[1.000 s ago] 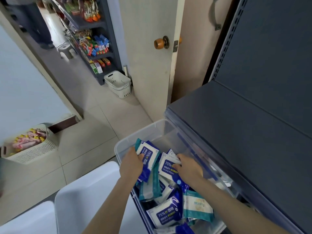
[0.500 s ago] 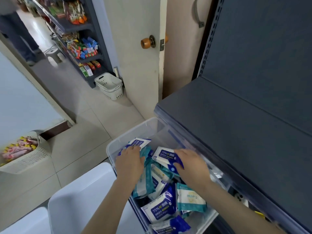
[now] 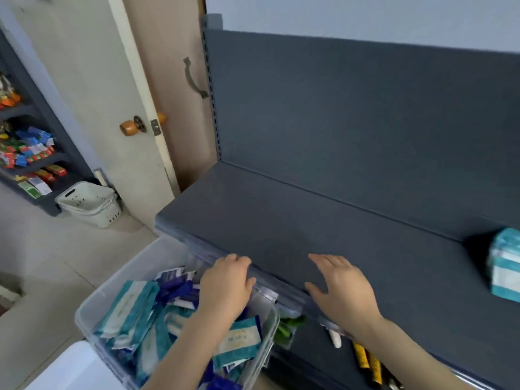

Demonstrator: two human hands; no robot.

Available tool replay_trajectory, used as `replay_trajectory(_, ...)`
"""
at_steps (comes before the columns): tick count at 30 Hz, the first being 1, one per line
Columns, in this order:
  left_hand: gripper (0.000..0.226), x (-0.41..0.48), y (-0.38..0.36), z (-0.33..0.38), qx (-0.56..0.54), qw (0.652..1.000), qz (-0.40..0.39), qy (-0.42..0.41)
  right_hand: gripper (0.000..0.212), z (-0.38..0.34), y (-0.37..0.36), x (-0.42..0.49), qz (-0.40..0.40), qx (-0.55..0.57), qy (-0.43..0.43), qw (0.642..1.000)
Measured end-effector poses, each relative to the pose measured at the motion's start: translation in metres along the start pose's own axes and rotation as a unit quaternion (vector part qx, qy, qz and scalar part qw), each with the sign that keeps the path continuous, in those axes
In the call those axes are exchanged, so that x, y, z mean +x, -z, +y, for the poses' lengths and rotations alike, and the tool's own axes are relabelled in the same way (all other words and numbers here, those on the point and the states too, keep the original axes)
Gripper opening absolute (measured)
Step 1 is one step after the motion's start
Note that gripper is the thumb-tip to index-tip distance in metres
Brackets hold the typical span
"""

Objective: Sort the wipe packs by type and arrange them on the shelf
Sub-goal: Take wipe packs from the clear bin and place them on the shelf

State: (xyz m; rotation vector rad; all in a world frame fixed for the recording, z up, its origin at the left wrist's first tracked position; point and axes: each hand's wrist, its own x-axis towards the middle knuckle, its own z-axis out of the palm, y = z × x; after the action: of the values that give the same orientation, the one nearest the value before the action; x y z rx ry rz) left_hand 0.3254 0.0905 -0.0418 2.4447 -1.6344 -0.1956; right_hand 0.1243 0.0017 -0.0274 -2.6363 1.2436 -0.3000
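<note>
**Wipe packs mostly in the bin, one stack up on the shelf**

The wipe packs [image 3: 135, 308] are piled loose in a clear plastic bin [image 3: 166, 254] parked just below the front of the dark grey shelf [image 3: 281, 235]. Teal-and-white ones and dark blue ones are all jumbled together. A separate stack of teal packs [image 3: 506, 266] stands on the shelf way over at the right edge of the view, well apart from both hands.

The left hand [image 3: 225, 285] is over the far end of the bin, knuckles up, fingers curled down right at the shelf's front lip. Some dark blue packs [image 3: 174, 280] sit just beside it. Whatever is under the palm is hidden, so I can't tell if it's gripping anything. The right hand [image 3: 343, 288] is palm down over the shelf's front edge with its fingers straight and spread, and there's nothing in it. The two hands are apart, with bare shelf edge between them.

One teal pack [image 3: 239, 337] by the left wrist has a pale panel with a line of small print — too blurry to read. The blue ones are just as blurry.

Further out, a couple of yellow tubes [image 3: 361, 357] lie on the lower shelf. There's also a cream door with an orange-brown knob [image 3: 128, 128], a white basket [image 3: 90, 204] on the floor and a rack of colourful packets [image 3: 28, 153].
</note>
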Motion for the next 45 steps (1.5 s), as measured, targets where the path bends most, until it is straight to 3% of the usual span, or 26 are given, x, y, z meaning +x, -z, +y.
replay_trajectory(15,0.038,0.02,-0.012,0.251,-0.062,0.967,-0.108,-0.221,0.053,0.199,0.103,-0.137,0.033,-0.029,-0.212,0.976)
replay_trajectory(24,0.038,0.005,-0.053,0.376,-0.036,0.944,-0.162,-0.286,0.053,0.33,0.139,-0.23,-0.078,-0.039,-0.329,0.94)
replay_trajectory(28,0.037,0.006,-0.072,0.419,-0.027,0.941,-0.166,-0.294,0.05,0.365,0.143,-0.253,-0.159,-0.081,-0.311,0.934)
replay_trajectory(31,0.038,0.013,-0.085,0.446,-0.028,0.944,-0.144,-0.297,0.044,0.38,0.139,-0.257,-0.172,-0.073,-0.289,0.939)
replay_trajectory(34,0.042,0.025,-0.096,0.473,-0.017,0.947,-0.114,-0.301,0.037,0.397,0.137,-0.251,-0.128,-0.024,-0.299,0.945)
replay_trajectory(38,0.05,0.047,-0.106,0.502,0.004,0.949,-0.087,-0.305,0.025,0.427,0.15,-0.221,-0.014,-0.045,-0.287,0.957)
replay_trajectory(45,0.075,0.073,-0.118,0.531,0.087,0.948,-0.082,-0.294,0.075,0.452,0.147,-0.185,-0.032,-0.086,-0.269,0.959)
